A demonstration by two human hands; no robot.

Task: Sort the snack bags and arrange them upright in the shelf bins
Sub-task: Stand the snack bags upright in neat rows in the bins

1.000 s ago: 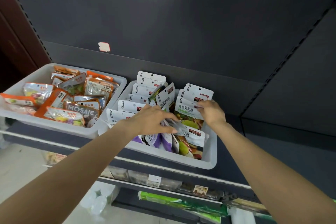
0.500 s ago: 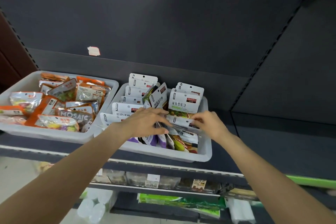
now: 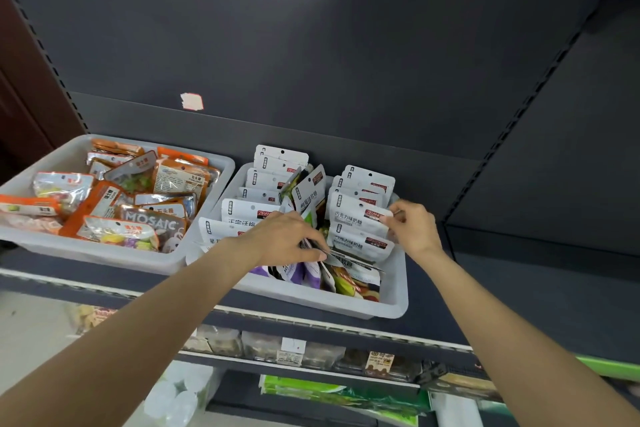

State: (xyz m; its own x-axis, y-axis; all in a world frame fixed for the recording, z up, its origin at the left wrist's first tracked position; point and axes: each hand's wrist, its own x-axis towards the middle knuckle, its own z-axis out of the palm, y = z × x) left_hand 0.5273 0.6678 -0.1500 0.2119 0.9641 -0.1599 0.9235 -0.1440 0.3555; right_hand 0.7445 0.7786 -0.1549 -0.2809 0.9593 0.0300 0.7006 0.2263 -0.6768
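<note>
A white shelf bin in the middle holds several white-topped snack bags standing in rows. My left hand lies over the bin's front middle, its fingers curled round the tops of a few leaning bags. My right hand is at the right-hand row and pinches the top edge of an upright white bag. A second white bin to the left holds several orange and clear snack bags lying flat in a heap.
Both bins sit on a dark shelf with a dark back panel behind. To the right of the middle bin lies bare shelf. Below run lower shelves with small packs and green packages.
My right hand moved up and back to the right row's upright bags, where white bags now stand in front of the green one. My left hand has stayed on the leaning bags.
</note>
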